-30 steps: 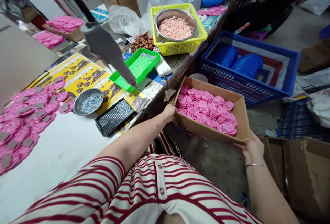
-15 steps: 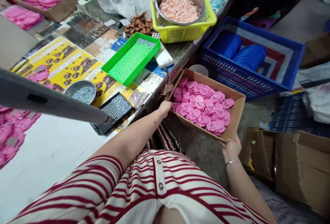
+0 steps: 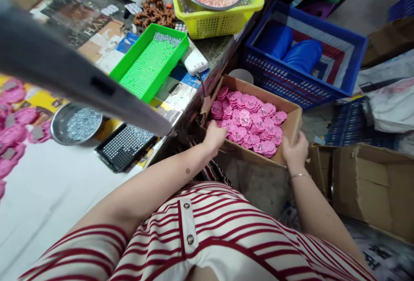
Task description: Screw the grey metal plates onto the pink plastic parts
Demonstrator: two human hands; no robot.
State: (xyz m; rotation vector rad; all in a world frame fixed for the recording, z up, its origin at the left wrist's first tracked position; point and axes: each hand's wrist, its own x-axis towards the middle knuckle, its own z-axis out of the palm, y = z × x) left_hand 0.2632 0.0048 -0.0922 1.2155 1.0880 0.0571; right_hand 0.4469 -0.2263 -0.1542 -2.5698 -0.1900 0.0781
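Observation:
A shallow cardboard box [image 3: 258,86] sits low beside the table edge, filled with stacks of pink flower-shaped pieces [image 3: 245,118]. My left hand [image 3: 214,138] grips the box at its near left corner, fingers over the rim. At the near right corner, my right hand [image 3: 295,148] is closed around the cardboard wall, with part of its fingers hidden behind it. The box tilts slightly in the view, and its underside is out of sight.
On the table are a green tray [image 3: 142,63], a black perforated tray [image 3: 121,151], a metal bowl [image 3: 60,126] and a yellow basket [image 3: 216,26]. A blue crate [image 3: 291,85] stands beyond the box. Open cartons [image 3: 381,186] lie at right. A grey bar [image 3: 97,82] crosses the left side.
The view has shifted, so the table things appear further left and lower or cut off. My right hand has moved up around the box's corner; my left hand now reaches over its rim.

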